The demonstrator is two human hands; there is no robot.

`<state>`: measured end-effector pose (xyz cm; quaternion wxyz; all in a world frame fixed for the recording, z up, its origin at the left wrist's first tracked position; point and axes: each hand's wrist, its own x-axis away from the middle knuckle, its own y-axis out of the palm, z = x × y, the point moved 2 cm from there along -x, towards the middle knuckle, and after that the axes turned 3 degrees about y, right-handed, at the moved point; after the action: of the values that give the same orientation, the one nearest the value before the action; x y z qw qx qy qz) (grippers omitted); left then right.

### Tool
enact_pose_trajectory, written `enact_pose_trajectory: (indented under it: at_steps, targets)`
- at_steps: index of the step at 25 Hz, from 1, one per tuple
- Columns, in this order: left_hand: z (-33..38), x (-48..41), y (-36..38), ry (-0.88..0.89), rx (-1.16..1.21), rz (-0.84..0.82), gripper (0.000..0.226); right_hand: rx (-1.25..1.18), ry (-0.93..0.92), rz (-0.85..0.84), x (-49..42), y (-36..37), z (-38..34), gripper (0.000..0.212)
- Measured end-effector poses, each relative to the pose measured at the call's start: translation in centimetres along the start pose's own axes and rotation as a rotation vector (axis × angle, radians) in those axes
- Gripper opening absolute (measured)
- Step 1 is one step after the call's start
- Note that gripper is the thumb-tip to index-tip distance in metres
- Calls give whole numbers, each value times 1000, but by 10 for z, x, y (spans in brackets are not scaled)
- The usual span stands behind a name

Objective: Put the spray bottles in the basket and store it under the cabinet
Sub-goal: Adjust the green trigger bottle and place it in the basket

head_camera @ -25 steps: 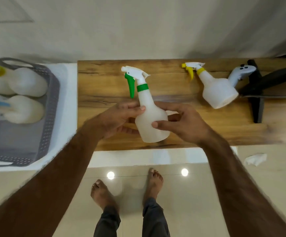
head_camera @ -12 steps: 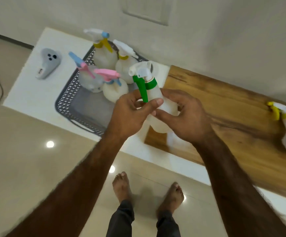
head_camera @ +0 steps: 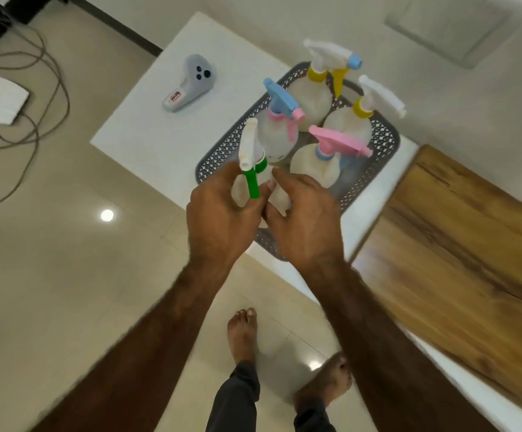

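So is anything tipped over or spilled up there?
Nothing stands out. Four spray bottles stand upright in the grey basket, and no spill shows. The left hand and right hand hold the green-trigger bottle at the basket's near end.

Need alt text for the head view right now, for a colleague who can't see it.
Both hands, left and right, hold a green-trigger spray bottle upright over the near end of a grey basket that has four spray bottles standing in it, on a white counter.
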<state>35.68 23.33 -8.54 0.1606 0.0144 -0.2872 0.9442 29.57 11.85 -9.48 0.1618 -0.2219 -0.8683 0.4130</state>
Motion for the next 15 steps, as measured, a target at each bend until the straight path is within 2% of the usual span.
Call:
enact_pose_trajectory:
  at_steps: [4,7,11,15]
  targets:
    - [-34,-34,-1,-48,-82,18,26,-37,-33,-64,-36,52,-3,43]
    - [-52,-51,8,30,-191,4,35,-51,-59,-75,-60,68,3,48]
    - [-63,-57,15,48,-265,20,48,-173,-98,-66,-69,71,5,41]
    - [-66,-55,21,92,-332,63,44,-90,-2,-24,-59,75,10,41]
